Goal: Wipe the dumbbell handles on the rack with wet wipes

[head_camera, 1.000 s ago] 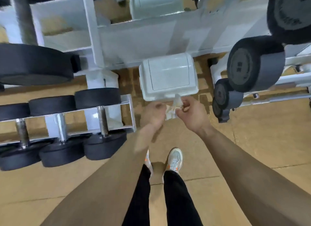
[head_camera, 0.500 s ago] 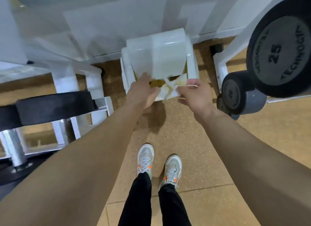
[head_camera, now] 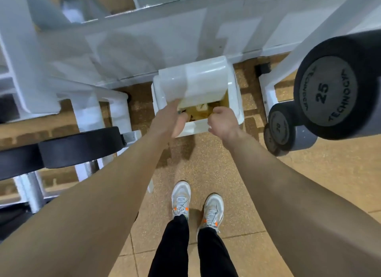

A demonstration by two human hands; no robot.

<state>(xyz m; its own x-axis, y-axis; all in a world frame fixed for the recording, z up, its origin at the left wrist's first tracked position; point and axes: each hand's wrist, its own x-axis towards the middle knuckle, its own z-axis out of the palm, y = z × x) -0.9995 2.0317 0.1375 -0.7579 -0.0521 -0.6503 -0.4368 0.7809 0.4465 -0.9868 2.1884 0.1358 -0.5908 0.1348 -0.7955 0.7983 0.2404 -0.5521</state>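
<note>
Head: speckled floor [head_camera: 206,169], white rack [head_camera: 22,74]

Black dumbbells [head_camera: 334,87] sit racked; pale wipe [head_camera: 201,107], perhaps, binned.

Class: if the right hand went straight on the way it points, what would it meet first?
Probably the rubbish inside the open white bin; the right hand is at its rim, depth unclear.

The person wears slim black trousers [head_camera: 175,250] and pale grey-white mesh trainers [head_camera: 181,200] with whitish laces and small orange marks beside the lacing, while both forearms [head_camera: 99,204] are bare all the way down to the bare left hand [head_camera: 171,118] and right hand [head_camera: 221,122].
</note>
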